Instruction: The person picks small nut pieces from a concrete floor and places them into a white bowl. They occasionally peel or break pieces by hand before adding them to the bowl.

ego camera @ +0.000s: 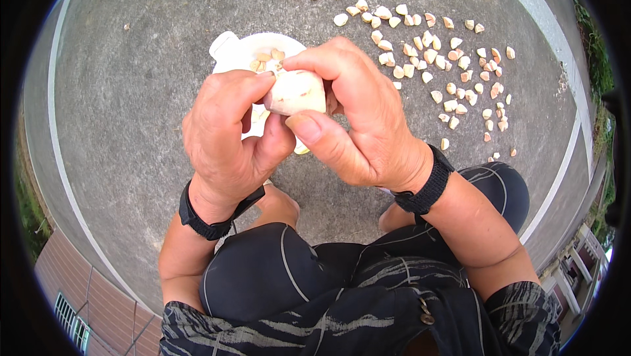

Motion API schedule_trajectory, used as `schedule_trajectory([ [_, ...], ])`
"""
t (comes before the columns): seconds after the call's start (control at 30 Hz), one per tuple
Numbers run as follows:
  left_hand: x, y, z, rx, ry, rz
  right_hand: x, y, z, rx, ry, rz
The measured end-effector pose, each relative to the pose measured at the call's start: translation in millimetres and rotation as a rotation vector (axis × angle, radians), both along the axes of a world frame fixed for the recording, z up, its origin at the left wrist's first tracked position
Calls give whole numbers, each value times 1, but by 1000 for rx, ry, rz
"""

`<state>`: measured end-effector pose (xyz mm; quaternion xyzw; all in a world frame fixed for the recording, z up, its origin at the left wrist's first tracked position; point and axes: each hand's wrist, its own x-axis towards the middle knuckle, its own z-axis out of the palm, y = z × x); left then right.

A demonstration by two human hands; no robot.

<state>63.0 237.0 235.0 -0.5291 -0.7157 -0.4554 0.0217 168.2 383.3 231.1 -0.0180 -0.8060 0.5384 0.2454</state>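
A pale, thick chunk [297, 93], apparently plant matter, with a few reddish-brown marks, is held between my two hands. My left hand [229, 129] pinches its left end with thumb and fingers. On the other side, my right hand [362, 114] has its index finger over the top and its thumb along the lower edge. Beneath my hands a white plastic basin [229, 60] with a tab handle sits on the ground. Several small tan pieces [264, 58] lie in it. My hands cover much of the basin and whatever else it holds.
Many similar pale chunks [430, 55] lie scattered over the grey concrete ground [133, 85], ahead and to the right. White painted lines [61, 159] run along both sides. My bent knees [256, 272] are close below my hands.
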Motion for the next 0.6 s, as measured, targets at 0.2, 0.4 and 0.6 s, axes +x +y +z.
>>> schedule_trajectory([
  [0.2, 4, 1, -8, -17, 0, 69, 0, 1, -2, -1, 45, 62],
  [0.4, 6, 2, -6, -61, -577, 78, -1, 0, -1, -9, 41, -3],
  [0.6, 2, 6, 3, 81, -1082, -157, -2, 1, -2, -31, 7, -32],
])
